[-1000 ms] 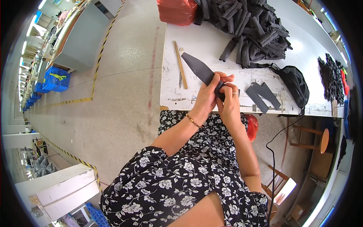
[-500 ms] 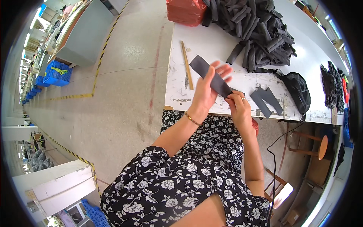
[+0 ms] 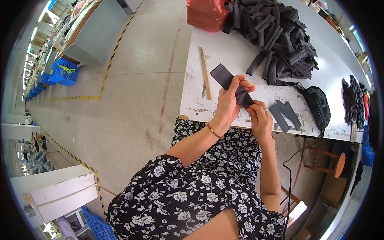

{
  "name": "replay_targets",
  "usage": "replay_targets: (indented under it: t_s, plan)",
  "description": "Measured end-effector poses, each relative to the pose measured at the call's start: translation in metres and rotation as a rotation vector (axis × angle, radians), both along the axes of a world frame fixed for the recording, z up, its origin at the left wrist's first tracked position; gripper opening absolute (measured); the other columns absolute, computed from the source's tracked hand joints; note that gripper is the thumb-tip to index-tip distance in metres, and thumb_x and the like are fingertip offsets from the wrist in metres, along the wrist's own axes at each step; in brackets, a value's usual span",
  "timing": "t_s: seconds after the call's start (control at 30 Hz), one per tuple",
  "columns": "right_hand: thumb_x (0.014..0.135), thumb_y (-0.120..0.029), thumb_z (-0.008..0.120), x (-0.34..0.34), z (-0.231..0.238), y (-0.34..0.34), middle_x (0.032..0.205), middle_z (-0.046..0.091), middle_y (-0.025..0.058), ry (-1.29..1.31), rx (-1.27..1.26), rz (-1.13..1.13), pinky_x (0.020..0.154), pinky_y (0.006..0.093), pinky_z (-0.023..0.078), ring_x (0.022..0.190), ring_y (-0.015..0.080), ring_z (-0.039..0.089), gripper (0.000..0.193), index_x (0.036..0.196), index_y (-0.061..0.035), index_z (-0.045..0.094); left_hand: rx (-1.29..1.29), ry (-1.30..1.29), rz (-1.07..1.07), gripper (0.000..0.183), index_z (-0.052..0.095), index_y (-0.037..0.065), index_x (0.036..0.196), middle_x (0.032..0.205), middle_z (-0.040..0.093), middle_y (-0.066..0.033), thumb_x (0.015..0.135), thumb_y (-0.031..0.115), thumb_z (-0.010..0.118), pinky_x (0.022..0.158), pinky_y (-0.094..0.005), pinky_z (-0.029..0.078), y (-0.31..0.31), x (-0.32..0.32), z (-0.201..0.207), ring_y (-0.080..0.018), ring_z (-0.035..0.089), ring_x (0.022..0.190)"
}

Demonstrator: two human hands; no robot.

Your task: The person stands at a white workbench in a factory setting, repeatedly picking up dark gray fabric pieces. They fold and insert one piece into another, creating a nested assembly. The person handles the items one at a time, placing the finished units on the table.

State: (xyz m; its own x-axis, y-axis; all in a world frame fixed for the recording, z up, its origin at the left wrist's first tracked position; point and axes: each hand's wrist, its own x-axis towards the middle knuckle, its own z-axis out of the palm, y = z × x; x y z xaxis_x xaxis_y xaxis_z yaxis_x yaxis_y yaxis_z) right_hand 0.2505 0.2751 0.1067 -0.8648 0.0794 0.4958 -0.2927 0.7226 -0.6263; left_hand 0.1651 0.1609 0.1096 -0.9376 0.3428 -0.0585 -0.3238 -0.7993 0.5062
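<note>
A dark grey fabric strip (image 3: 222,76) is held above the near edge of the white table. My left hand (image 3: 231,100) wraps around its middle, the thumb lying on top and the fingers curled behind. At the strip's lower right end, my right hand (image 3: 260,116) pinches it between thumb and fingertips. To the right of my hands, flat dark grey fabric pieces (image 3: 285,115) lie on the table. A large heap of similar dark strips (image 3: 280,36) is piled farther back.
On the white table (image 3: 192,92) lie a wooden stick (image 3: 205,74) at the left and a black bag (image 3: 316,104) at the right. A red plastic bag (image 3: 207,15) stands at the back left. A wooden stool (image 3: 340,165) is below the table, near a hanging black cord (image 3: 291,172).
My left hand's fingers have closed around the strip, where they were spread before. The table and things on it appear slightly lower and farther right in view.
</note>
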Motion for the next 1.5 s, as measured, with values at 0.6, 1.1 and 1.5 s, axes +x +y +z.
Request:
replay_targets:
  t_s: [0.6, 1.1, 1.5]
  plan:
    - [0.085, 0.004, 0.065, -0.0051, -0.0004, -0.0061, 0.096, 0.064, 0.0149, 0.044, 0.020, 0.011, 0.061, 0.0357, 0.049, 0.071, 0.0293, 0.061, 0.010, 0.093, 0.0011, 0.059, 0.057, -0.050, 0.007, 0.028, 0.057, 0.004, 0.109, 0.083, 0.061, -0.0005, 0.100, 0.031, 0.055, 0.080, -0.0305, 0.051, 0.0007, 0.0049, -0.0061, -0.0167, 0.062, 0.083]
    - [0.086, 0.002, 0.064, -0.0066, -0.0013, -0.0063, 0.096, 0.064, 0.0149, 0.028, 0.012, 0.014, 0.061, 0.0365, 0.049, 0.071, 0.0304, 0.061, 0.008, 0.093, 0.0004, 0.059, 0.068, -0.075, 0.042, 0.027, 0.057, 0.003, 0.108, 0.081, 0.061, -0.0016, 0.101, 0.029, 0.054, 0.074, -0.0284, 0.052, 0.0029, 0.0049, -0.0052, -0.0161, 0.063, 0.078]
    - [0.084, 0.001, 0.068, -0.0046, 0.0003, -0.0056, 0.102, 0.063, 0.0165, -0.043, -0.039, -0.022, 0.070, 0.0370, 0.051, 0.080, 0.0308, 0.063, 0.014, 0.094, 0.0021, 0.059, 0.048, -0.082, 0.039, 0.028, 0.056, 0.001, 0.111, 0.084, 0.061, -0.0036, 0.102, 0.028, 0.051, 0.077, -0.0307, 0.051, 0.0058, 0.0037, -0.0085, -0.0183, 0.062, 0.082]
